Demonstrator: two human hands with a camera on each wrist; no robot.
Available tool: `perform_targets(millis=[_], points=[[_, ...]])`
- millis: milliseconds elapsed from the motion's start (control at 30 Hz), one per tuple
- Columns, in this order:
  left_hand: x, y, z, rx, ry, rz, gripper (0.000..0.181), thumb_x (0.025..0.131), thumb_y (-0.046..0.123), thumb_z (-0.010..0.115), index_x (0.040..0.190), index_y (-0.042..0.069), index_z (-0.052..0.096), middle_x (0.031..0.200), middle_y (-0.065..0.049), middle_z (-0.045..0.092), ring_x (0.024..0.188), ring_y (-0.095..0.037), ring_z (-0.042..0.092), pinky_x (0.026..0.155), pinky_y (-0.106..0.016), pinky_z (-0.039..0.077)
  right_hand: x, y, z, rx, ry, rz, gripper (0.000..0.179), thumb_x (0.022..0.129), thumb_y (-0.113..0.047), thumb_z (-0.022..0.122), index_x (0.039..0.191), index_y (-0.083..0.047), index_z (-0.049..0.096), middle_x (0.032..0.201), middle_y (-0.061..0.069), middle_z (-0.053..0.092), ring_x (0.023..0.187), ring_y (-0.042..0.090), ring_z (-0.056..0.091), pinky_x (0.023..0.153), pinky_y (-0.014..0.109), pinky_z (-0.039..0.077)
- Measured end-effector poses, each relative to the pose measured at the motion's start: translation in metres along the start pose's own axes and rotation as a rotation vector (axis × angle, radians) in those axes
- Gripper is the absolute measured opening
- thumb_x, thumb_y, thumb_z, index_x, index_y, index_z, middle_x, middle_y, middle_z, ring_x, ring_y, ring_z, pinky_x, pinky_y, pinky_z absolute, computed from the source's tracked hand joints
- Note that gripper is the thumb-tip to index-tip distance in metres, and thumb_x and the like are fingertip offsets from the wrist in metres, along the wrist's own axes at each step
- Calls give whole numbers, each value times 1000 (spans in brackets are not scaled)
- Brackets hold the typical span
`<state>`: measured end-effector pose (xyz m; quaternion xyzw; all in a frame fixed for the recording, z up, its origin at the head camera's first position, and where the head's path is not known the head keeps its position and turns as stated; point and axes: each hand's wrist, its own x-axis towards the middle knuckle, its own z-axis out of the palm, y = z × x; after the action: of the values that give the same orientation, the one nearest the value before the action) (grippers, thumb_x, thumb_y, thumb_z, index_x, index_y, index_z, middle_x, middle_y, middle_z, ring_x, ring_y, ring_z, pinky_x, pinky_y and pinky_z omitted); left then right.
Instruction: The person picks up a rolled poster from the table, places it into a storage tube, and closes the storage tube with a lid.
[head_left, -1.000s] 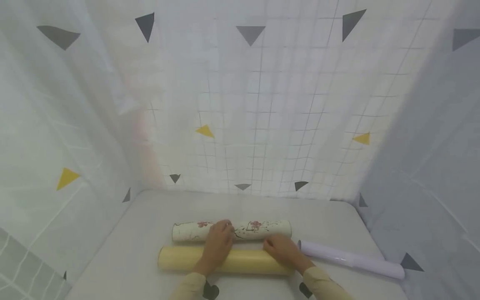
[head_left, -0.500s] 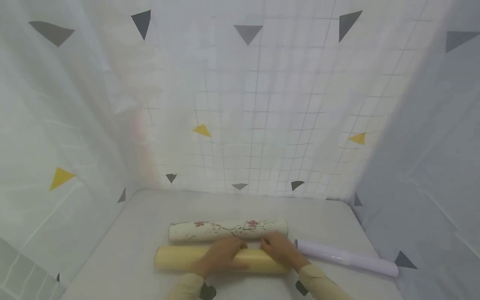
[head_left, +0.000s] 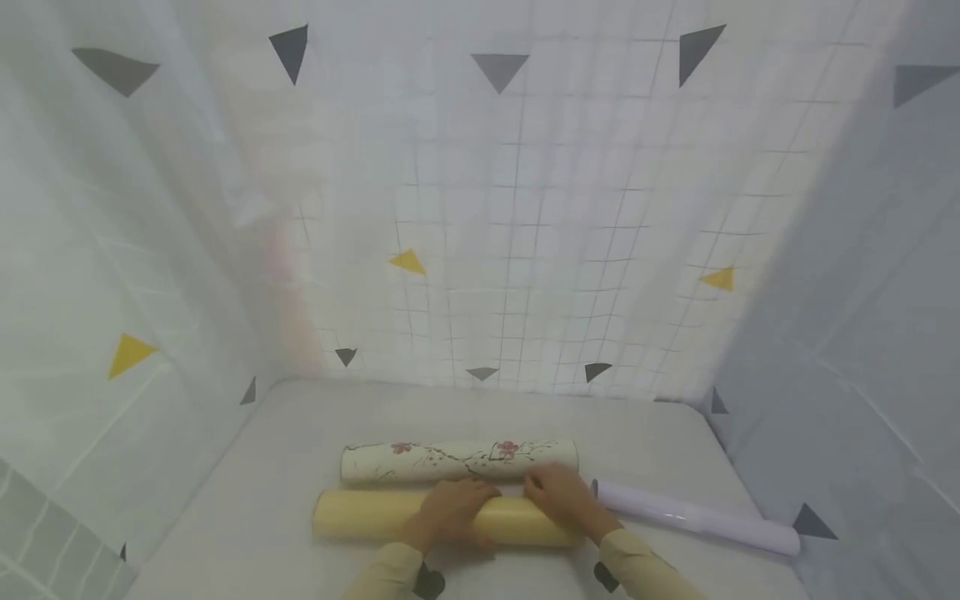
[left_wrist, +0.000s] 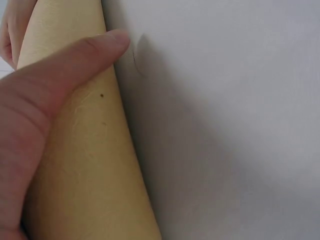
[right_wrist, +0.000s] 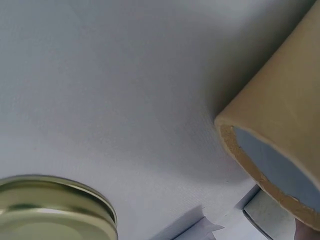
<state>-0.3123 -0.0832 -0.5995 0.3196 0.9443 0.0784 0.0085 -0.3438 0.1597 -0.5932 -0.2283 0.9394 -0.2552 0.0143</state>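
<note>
A yellow cardboard tube (head_left: 360, 515) lies crosswise near me. My left hand (head_left: 453, 510) grips its middle, fingers over the top; in the left wrist view the thumb (left_wrist: 75, 60) bends across the near side. My right hand (head_left: 558, 493) lies over the tube's right part, its fingers curled over the far edge. The right wrist view shows the tube's hollow end (right_wrist: 250, 162) with a thick wall; only a bit of finger shows there. Just behind lies a white roll with painted plum blossoms (head_left: 450, 460), close to both hands' fingertips.
A glossy lilac tube (head_left: 697, 518) lies slanted at the right, its near end beside my right wrist. A round gold-coloured metallic end (right_wrist: 55, 210) shows in the right wrist view. White sheeting with triangles (head_left: 480, 250) walls the grey-white table (head_left: 420, 408) at the back and sides.
My left hand has come back from the floral roll toward me and now wraps the yellow tube. The right hand stays nearly in place. The rolls lie about as before.
</note>
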Motion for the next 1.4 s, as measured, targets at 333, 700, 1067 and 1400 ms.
perform_targets(millis=[333,700,1067,1400], points=[[11,4,21,-40,29,15,75,67,72,78,132,38,61,129,17,69,114,-8,65,89,-38,56,-5,38,-6,153,-118,-33,29,103,-27,53,77,-25,68,70,-13,62,61,2,49,61,21,43],[5,-1,6,-44,47,8,76,65,69,81,130,34,64,130,14,71,117,-9,67,90,-34,56,-15,53,-58,169,-56,-21,23,105,-28,55,95,-16,72,89,-3,75,77,1,60,67,20,48],[4,-8,-9,-106,-18,-36,76,63,65,85,129,33,65,127,16,72,114,-8,68,96,-35,55,-37,86,-86,37,-150,22,53,94,-46,70,131,-11,58,122,6,63,108,21,58,85,35,51],[6,-5,-9,-139,-51,-65,75,62,65,86,128,36,66,127,19,72,115,-7,67,98,-41,54,-56,105,-96,-32,-271,-40,60,75,-34,88,122,-6,64,113,5,66,100,19,59,86,32,54]])
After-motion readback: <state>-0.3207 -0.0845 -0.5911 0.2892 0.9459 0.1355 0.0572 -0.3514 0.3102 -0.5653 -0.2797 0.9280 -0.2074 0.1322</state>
